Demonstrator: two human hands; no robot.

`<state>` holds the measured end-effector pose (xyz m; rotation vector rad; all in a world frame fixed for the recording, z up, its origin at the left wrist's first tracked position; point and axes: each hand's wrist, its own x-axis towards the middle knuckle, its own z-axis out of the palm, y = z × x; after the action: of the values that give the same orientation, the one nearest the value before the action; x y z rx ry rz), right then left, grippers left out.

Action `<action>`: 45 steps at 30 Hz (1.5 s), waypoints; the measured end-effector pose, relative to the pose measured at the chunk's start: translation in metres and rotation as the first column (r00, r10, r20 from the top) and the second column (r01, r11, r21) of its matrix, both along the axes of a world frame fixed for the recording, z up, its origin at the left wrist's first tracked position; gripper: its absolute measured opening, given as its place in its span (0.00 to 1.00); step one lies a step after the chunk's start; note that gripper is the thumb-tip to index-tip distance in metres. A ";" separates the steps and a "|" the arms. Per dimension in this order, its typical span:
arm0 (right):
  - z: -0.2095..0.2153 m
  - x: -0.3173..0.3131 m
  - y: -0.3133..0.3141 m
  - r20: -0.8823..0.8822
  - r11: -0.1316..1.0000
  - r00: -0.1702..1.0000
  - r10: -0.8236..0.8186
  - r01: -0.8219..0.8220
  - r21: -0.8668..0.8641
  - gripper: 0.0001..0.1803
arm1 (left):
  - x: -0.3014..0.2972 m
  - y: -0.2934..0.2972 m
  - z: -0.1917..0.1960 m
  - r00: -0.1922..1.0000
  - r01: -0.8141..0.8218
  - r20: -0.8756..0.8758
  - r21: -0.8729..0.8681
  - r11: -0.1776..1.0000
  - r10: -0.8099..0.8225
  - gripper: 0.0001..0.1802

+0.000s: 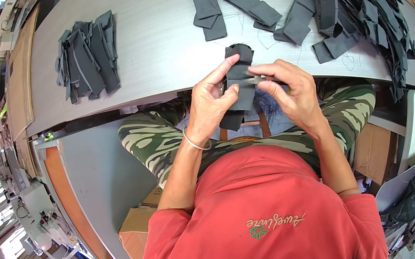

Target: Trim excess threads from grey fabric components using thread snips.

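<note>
Dark grey cloth, folded into a strip, is held over the front edge of the counter, with its lower end hanging above the person's lap. The left hand is partly closed: its thumb presses on the strip, and the index finger lies along the upper part. The right hand is nearly closed, thumb and index finger pinching a small metal tool; this tool is blurred, so I cannot tell its exact kind. Its tip points to the strip, near to the left thumb.

I think the tool could prick this thumb or nick the cloth, if the strip slips under a light hold. The lower end has no support, so its weight might pull the folds out of line. Loose threads on the counter could also catch in the neighbouring strips and tangle them.
</note>
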<state>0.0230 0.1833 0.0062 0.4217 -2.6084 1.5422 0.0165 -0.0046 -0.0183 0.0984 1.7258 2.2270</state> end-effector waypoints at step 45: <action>0.028 -0.029 -0.009 -0.175 0.993 0.979 -0.108 0.114 0.026 0.07 | -0.030 0.008 0.039 0.994 0.033 -0.106 -0.021 0.999 -0.035 0.29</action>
<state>-0.0062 0.1738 0.0346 0.3870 -2.4850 1.3612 -0.0140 0.0029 0.0208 0.2446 1.7863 2.2168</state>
